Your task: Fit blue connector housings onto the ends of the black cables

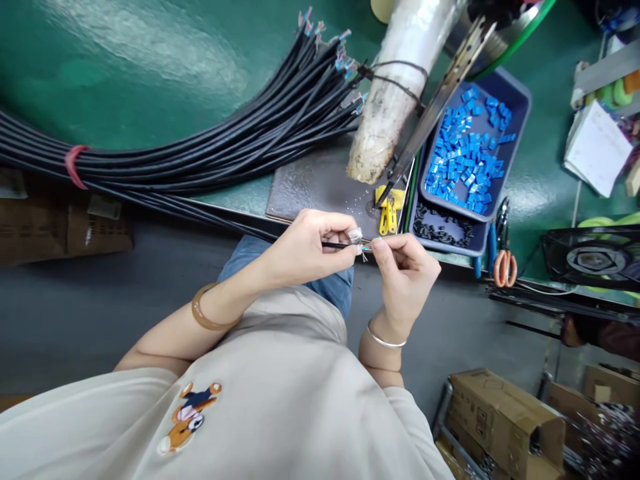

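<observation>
Black cable point(334, 245) is what both hands are on here, held by the near edge of the green table point(140, 73), right in front of the person's body. The left hand point(317, 250) has it pinched between thumb and fingers, with the stripped end poking out toward the right. The right hand point(407, 263) has its thumb and fingertip closed on the thin wires point(367, 249) at that end, tho they're so small I can't tell how many it's got. Up and left there's a fat bundle of black cables point(200, 163), cinched with a red tie point(75, 165), colored wire ends sticking out. Just past the hands sits a yellow tool point(390, 209) on a dark mat point(305, 190), near the bottom of a white wrapped post point(393, 93). Over to the right you've got a tray point(520, 110) full of little blue pieces point(463, 157), partly over another tray with black bits point(443, 227), then scissors with orange handles point(505, 269) just beside, and a black fan point(590, 258) further right.
</observation>
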### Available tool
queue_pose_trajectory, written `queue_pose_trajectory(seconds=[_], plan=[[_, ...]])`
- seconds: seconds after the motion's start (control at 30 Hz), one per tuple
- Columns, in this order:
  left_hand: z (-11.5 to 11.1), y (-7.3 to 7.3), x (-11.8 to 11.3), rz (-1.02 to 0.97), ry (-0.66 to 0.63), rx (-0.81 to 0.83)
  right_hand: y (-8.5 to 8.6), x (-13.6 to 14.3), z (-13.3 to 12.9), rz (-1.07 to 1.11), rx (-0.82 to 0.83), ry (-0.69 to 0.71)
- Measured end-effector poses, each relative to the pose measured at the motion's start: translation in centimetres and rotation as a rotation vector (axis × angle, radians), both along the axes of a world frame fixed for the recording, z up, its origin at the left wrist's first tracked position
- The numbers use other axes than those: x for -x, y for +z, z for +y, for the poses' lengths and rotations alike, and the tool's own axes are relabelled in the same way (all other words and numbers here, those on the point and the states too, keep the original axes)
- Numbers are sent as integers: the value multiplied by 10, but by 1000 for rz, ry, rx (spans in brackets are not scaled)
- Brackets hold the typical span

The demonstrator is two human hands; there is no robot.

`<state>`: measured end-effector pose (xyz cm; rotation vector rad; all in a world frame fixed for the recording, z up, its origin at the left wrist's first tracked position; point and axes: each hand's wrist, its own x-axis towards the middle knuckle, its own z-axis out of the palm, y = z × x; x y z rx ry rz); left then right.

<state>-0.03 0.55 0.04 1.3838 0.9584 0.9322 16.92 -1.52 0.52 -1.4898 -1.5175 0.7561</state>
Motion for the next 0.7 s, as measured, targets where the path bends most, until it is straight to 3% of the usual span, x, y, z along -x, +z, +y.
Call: queue_pose_trajectory(seconds=[0.17, 0.33, 0.53, 0.63, 0.7], plan=[[-1, -3, 2, 28, -14, -85, 3, 0, 0, -91, 36, 48], [0, -4, 1, 66, 26, -184, 8, -4, 1, 26, 50, 10], [-4, -8, 0, 114, 64, -321, 9, -10, 5, 99, 206, 113], [-4, -8, 3, 91, 35, -266, 8, -8, 3, 103, 146, 101], [2, -5, 9, 54, -91, -173, 11, -5, 0, 123, 15, 70]])
